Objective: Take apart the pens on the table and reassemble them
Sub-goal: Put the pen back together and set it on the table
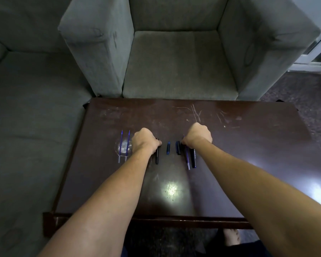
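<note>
Pen parts lie in a row across the dark wooden table point(230, 138). Two blue refills point(124, 145) lie side by side at the left. My left hand point(145, 141) rests knuckles-up on the top of a black pen barrel point(157, 156), fingers curled around it. A blue cap point(168, 147) lies alone in the middle. Black caps point(178, 147) sit right of it. My right hand point(197, 136) is curled over the upper ends of a blue refill point(188, 160) and a black barrel point(193, 158); what its fingers pinch is hidden.
A grey armchair point(174, 67) stands directly behind the table and a grey sofa point(26, 108) runs along its left side. Light glare spots point(171, 190) shine on the near tabletop. My foot point(232, 236) shows under the table's front edge.
</note>
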